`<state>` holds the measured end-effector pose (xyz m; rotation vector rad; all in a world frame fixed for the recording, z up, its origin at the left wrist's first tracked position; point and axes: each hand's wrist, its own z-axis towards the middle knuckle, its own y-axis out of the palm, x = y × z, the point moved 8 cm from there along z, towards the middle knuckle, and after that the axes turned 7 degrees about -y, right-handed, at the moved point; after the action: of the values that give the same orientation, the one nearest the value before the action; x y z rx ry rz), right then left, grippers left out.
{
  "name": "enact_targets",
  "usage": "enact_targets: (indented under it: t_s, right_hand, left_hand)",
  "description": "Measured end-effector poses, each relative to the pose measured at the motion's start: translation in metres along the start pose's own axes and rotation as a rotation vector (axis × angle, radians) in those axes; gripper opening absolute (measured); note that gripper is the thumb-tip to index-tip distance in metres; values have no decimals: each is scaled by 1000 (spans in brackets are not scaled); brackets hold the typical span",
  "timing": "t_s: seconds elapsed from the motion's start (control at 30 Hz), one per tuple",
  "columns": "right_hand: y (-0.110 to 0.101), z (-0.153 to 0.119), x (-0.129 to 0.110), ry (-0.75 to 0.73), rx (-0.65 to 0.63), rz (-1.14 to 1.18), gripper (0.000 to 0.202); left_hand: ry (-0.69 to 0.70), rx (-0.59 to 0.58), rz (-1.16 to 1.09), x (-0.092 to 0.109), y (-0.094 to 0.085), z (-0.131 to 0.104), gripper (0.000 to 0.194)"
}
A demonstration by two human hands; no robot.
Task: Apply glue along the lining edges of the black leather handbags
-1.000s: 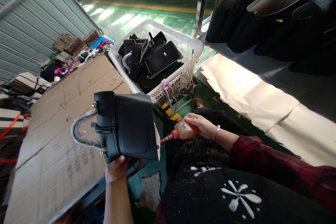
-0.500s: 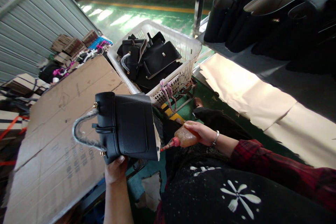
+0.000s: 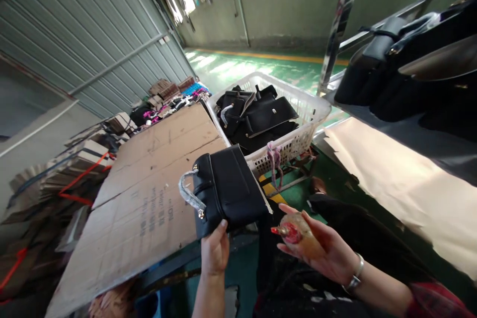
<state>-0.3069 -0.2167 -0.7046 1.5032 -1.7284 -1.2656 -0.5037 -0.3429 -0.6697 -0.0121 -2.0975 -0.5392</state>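
My left hand grips the lower side of a black handbag, thumb on its front face and the other fingers hidden underneath. The bag lies tilted, its plastic-wrapped handle pointing left and its raw pale edge facing right. In my right hand rests a glue bottle with amber contents and a red nozzle. Its tip points left toward the bag's edge, a small gap away. The fingers of that hand lie around the bottle, some of them extended.
A cardboard-covered table spreads out on the left. Beyond the bag stands a white plastic basket with several black bag pieces. More black bags sit on a metal rack at right, above brown paper. Stacked parts line the far left.
The view has swung left and up. My right hand has drawn the glue bottle back from the bag's edge and turned it, with fingers loosened. My left hand still holds the handbag.
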Motion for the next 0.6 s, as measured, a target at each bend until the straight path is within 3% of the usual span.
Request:
enact_targets:
  t_s: [0.23, 0.37, 0.43, 0.5, 0.57, 0.6]
  right_hand:
    - [18, 19, 5, -110, 21, -4, 48]
    - [28, 24, 3, -183, 8, -9, 44]
    - [30, 25, 1, -215, 22, -9, 42]
    - [32, 26, -1, -241, 19, -11, 42]
    - [33, 27, -2, -255, -1, -13, 43]
    - [32, 28, -2, -259, -11, -15, 43]
  left_hand:
    - [-18, 3, 3, -10, 10, -19, 34]
    - [-1, -184, 178, -9, 19, -51, 40]
    - [-71, -250, 354, -4, 8, -66, 48]
    - [-202, -251, 558, 7, -15, -72, 54]
    - [-199, -160, 649, 39, -39, -62, 49]
    - [-76, -58, 571, 67, -48, -52, 46]
